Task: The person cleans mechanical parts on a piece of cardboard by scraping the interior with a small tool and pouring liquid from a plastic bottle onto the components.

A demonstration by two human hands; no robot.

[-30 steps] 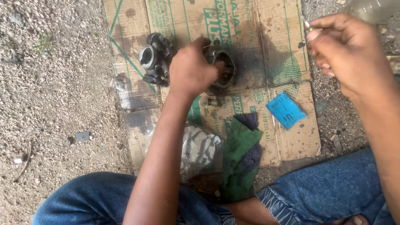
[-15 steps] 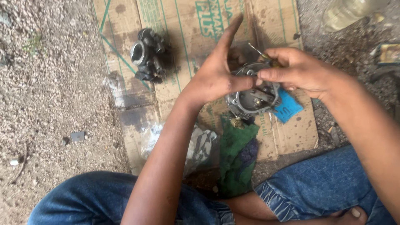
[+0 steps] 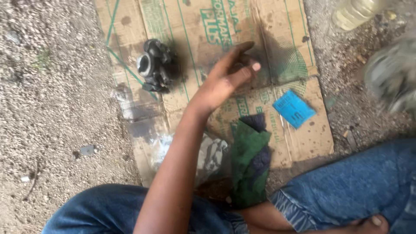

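Your left hand (image 3: 221,84) hovers empty, fingers spread, over the stained cardboard (image 3: 195,26), right hand out of view, while the dark metal carburettor body (image 3: 155,66) lies just left: likely heavy, rigid, oily, so grip its solid casting.

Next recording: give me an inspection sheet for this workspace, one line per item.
Surface: flattened cardboard, oil-stained, on gravel.
Job's things: dark metal engine part on the cardboard, untouched; blurred grey part at right edge.
Clutter: green rag, blue card, striped cloth, bottle.
Hands: left hand open above the cardboard, fingers spread, empty; right hand not in view.
Cables: nothing seen.
Surroundings: gravel ground; person seated in jeans.
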